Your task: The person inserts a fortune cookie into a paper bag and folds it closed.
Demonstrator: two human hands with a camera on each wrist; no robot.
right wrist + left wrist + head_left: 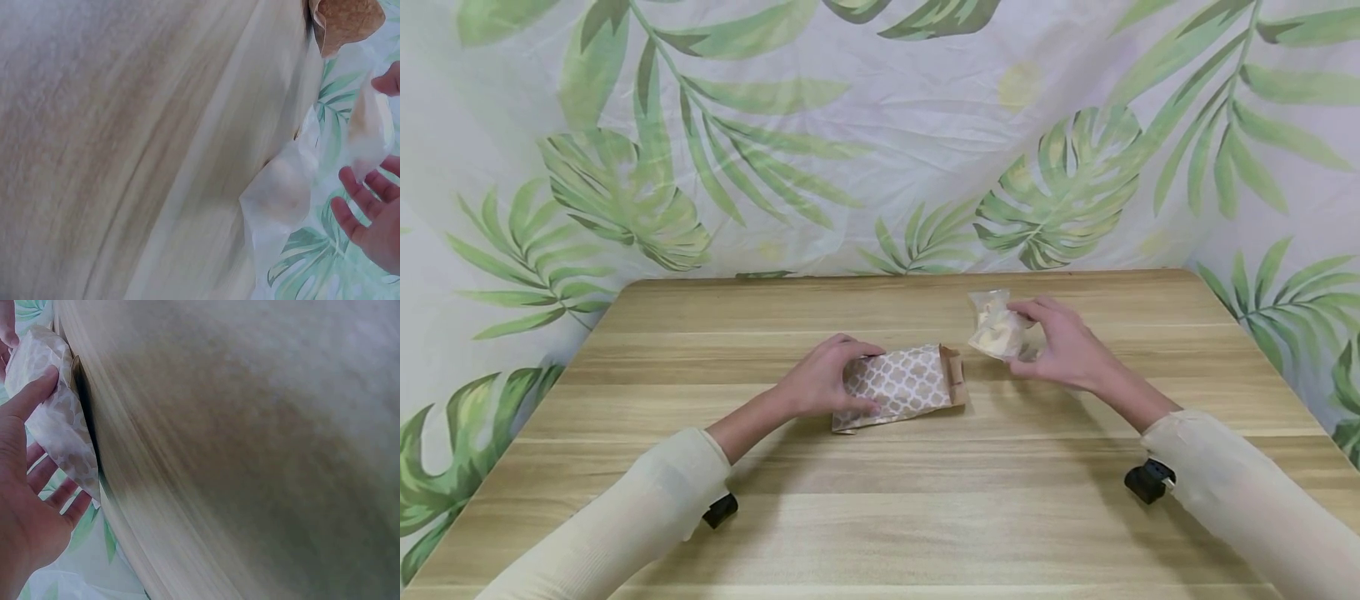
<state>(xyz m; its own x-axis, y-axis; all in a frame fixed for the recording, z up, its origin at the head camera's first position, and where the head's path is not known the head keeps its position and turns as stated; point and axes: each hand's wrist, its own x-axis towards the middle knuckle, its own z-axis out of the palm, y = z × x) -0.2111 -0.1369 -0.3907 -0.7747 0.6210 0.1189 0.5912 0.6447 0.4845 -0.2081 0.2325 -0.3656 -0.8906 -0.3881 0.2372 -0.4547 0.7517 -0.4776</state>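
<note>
A paper bag (898,382) with a white-and-tan lattice pattern lies on its side on the table, its brown open end facing right. My left hand (823,379) grips its closed end, thumb on one side and fingers on the other; the left wrist view shows the thumb across the bag (53,406). To the right, my right hand (1063,346) holds a small clear plastic packet (372,128) with pale contents between thumb and fingers. A second similar packet (281,190) rests on the table close by. In the head view the two packets overlap.
The wood-grain table (880,517) extends around both hands. Behind it hangs a leaf-printed cloth (925,150), meeting the table's far edge. Dark wrist devices (1150,481) sit under both sleeves.
</note>
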